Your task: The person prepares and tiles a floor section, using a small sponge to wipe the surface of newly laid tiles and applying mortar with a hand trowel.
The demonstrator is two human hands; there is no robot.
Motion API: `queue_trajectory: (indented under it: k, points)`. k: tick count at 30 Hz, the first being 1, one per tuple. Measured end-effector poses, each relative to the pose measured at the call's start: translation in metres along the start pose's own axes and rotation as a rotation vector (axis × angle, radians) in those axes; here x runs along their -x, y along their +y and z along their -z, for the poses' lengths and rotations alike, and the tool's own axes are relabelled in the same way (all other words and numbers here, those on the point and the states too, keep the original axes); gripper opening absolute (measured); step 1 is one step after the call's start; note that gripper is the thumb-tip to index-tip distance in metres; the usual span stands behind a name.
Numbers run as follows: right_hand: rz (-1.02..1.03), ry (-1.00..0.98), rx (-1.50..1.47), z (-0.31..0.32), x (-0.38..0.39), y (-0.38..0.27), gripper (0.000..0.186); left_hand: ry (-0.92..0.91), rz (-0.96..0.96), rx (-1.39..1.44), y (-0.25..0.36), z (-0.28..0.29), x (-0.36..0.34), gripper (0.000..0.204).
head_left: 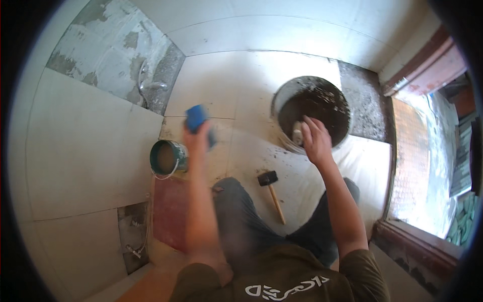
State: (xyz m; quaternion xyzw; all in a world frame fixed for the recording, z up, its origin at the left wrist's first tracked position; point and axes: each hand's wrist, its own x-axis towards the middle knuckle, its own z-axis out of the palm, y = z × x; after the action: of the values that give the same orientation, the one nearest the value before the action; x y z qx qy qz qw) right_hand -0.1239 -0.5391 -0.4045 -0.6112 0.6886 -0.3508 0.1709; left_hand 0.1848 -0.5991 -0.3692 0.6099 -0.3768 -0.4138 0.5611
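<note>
- Gripping blue block (196, 116): left hand (198, 136), fingers curled; likely light, soft; hold by sides.
- Right hand (316, 141): half-closed around pale piece (298, 134); likely stiff; hold mid-length.

floor (211, 85): pale tiles, bare grey patch (365, 95) at 2 o'clock
left wall (85, 136): pale tiles, untiled at 10 and 8 o'clock
far wall (302, 32): pale, 12 o'clock
doorway (415, 166): 3 o'clock, brightly lit

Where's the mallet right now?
In the head view, the black-headed mallet lies on the pale tile floor slightly right of centre, between the person's knees and below the large bucket.
</note>
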Motion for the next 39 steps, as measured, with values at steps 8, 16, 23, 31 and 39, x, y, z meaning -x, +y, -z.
queue_trajectory:
  k: [8,16,23,31,39]
  points:
    - [0.047,0.138,0.487,-0.038,0.016,0.014,0.025,0.158,0.415,-1.159,-0.159,0.224,-0.141,0.069]
    - [0.117,0.134,0.487,-0.047,0.009,0.007,0.018,-0.053,0.279,-1.575,-0.261,0.312,-0.194,0.059]
    - [0.063,0.126,0.51,-0.047,0.01,0.008,0.018,-0.068,0.405,-1.35,-0.241,0.286,-0.19,0.054]
    - [0.081,0.156,0.491,-0.049,0.013,0.008,0.019,0.027,0.447,-0.586,-0.216,0.293,-0.18,0.052]
    - [0.065,0.177,0.47,-0.048,0.008,-0.002,0.024,0.101,0.503,-0.912,-0.217,0.304,-0.183,0.045]
